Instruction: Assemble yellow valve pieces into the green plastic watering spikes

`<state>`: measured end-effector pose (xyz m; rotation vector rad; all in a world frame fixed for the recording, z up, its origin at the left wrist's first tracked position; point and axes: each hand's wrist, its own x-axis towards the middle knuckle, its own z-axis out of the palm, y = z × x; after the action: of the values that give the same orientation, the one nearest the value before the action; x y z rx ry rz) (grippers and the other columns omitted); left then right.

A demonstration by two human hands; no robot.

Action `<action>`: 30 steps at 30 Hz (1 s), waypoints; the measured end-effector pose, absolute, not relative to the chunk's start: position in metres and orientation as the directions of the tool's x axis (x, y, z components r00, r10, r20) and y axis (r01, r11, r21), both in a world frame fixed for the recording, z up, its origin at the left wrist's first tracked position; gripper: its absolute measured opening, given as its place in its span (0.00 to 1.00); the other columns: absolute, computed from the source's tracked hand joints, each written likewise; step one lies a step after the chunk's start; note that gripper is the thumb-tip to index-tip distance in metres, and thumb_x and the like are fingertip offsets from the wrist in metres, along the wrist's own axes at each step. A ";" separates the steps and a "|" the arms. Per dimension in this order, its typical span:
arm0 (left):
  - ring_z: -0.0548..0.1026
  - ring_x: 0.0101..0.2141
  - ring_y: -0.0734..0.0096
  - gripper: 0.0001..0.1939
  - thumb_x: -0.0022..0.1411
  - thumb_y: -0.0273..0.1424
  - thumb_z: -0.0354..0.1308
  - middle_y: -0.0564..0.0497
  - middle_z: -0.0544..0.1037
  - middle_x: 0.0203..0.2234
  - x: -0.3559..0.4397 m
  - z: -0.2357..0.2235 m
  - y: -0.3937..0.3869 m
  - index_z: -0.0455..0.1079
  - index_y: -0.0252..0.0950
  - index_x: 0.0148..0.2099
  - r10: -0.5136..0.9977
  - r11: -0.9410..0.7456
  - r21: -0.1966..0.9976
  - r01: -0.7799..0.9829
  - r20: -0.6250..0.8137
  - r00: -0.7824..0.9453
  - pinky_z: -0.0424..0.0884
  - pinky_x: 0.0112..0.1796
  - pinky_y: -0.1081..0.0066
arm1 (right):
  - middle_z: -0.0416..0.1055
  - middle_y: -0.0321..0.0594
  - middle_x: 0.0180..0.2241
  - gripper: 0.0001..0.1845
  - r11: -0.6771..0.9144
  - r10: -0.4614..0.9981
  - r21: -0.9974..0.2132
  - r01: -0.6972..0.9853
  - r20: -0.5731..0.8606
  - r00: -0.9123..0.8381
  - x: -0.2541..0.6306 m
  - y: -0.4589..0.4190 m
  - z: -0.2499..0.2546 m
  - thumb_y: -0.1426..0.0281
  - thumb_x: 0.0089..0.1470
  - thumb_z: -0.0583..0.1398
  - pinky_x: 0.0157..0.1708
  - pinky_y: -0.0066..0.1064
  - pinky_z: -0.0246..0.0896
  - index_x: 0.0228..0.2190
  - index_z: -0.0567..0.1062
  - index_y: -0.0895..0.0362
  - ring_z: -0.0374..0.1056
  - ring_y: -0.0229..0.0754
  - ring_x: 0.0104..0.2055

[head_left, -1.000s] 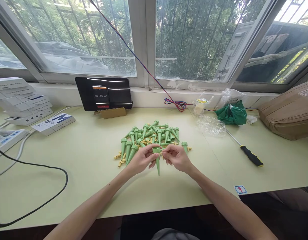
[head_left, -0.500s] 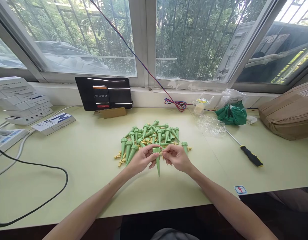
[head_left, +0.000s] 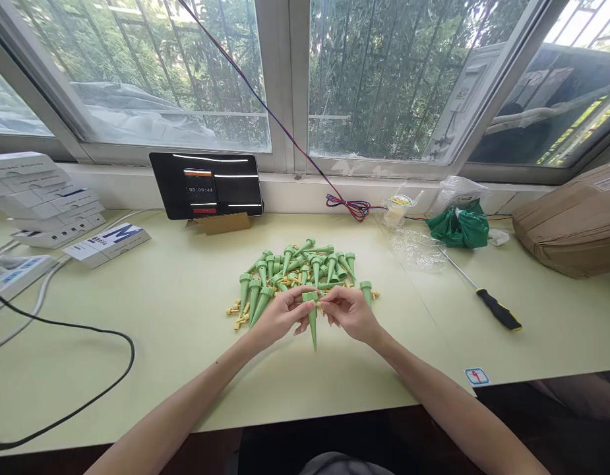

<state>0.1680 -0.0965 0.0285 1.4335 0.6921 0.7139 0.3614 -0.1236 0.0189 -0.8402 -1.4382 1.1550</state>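
My left hand [head_left: 291,311] is closed around the capped top of a green plant watering spike [head_left: 312,326], whose pointed end hangs down. Beside the cap, my right hand [head_left: 348,311] pinches a small yellow valve piece [head_left: 319,304] against the spike's side; fingertips cover most of it. Just beyond both hands lies a pile of green spikes [head_left: 287,260] with ribbed caps. Small yellow valve pieces [head_left: 243,319] are scattered at the pile's left edge and among the spikes. One more spike [head_left: 366,291] rests near my right hand.
At the right lie a screwdriver [head_left: 497,309], a green plastic bag [head_left: 459,224] and a large wrapped carton [head_left: 572,214]. A tablet [head_left: 235,188] showing a timer stands at the back. White boxes [head_left: 52,198] and a black cable [head_left: 107,330] are on the left.
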 end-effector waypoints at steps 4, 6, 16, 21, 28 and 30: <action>0.63 0.17 0.79 0.24 0.66 0.40 0.57 0.59 0.66 0.18 0.169 0.029 -0.097 0.65 0.31 0.58 0.778 0.034 0.998 -0.044 0.002 0.629 0.59 0.22 0.74 | 0.65 0.32 0.19 0.13 0.300 0.931 -0.950 -0.085 0.311 -0.192 0.362 -0.123 0.017 0.60 0.54 0.65 0.17 0.27 0.59 0.27 0.73 0.57 0.62 0.33 0.18; 0.63 0.17 0.79 0.24 0.66 0.40 0.57 0.59 0.66 0.18 0.169 0.030 -0.098 0.65 0.31 0.58 0.776 0.035 0.998 -0.052 0.005 0.630 0.59 0.22 0.74 | 0.66 0.32 0.19 0.13 0.298 0.932 -0.951 -0.084 0.309 -0.190 0.361 -0.124 0.017 0.60 0.54 0.65 0.17 0.27 0.59 0.27 0.73 0.57 0.62 0.34 0.18; 0.64 0.16 0.78 0.26 0.64 0.42 0.59 0.60 0.65 0.16 0.171 0.031 -0.099 0.66 0.30 0.57 0.808 -0.034 0.999 0.004 0.025 0.588 0.58 0.22 0.74 | 0.67 0.33 0.19 0.16 0.216 0.953 -0.967 -0.132 0.238 -0.188 0.360 -0.125 0.022 0.58 0.52 0.66 0.14 0.26 0.56 0.26 0.71 0.57 0.61 0.33 0.16; 0.64 0.16 0.78 0.27 0.63 0.43 0.60 0.60 0.64 0.17 0.171 0.031 -0.099 0.66 0.31 0.57 0.809 -0.017 1.000 -0.013 0.021 0.588 0.59 0.21 0.74 | 0.66 0.32 0.19 0.17 0.215 0.953 -0.968 -0.128 0.236 -0.188 0.359 -0.125 0.022 0.57 0.51 0.66 0.14 0.26 0.56 0.26 0.71 0.57 0.61 0.33 0.16; 0.63 0.16 0.79 0.26 0.65 0.41 0.59 0.59 0.66 0.16 0.171 0.030 -0.099 0.65 0.30 0.59 0.798 -0.007 1.000 -0.025 0.021 0.603 0.59 0.22 0.75 | 0.66 0.32 0.18 0.17 0.236 0.952 -0.966 -0.104 0.252 -0.175 0.360 -0.125 0.021 0.57 0.51 0.66 0.15 0.27 0.58 0.26 0.71 0.57 0.62 0.34 0.17; 0.64 0.17 0.78 0.26 0.65 0.41 0.58 0.59 0.66 0.16 0.170 0.031 -0.099 0.65 0.31 0.59 0.800 -0.009 1.000 -0.016 0.017 0.599 0.60 0.23 0.74 | 0.66 0.32 0.19 0.16 0.250 0.949 -0.963 -0.103 0.265 -0.173 0.360 -0.125 0.021 0.57 0.52 0.66 0.15 0.27 0.59 0.27 0.71 0.57 0.63 0.34 0.17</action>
<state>0.1702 -0.0987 0.0307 1.4478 0.7090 0.7388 0.3598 -0.1245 0.0206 -0.8621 -1.3957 1.1792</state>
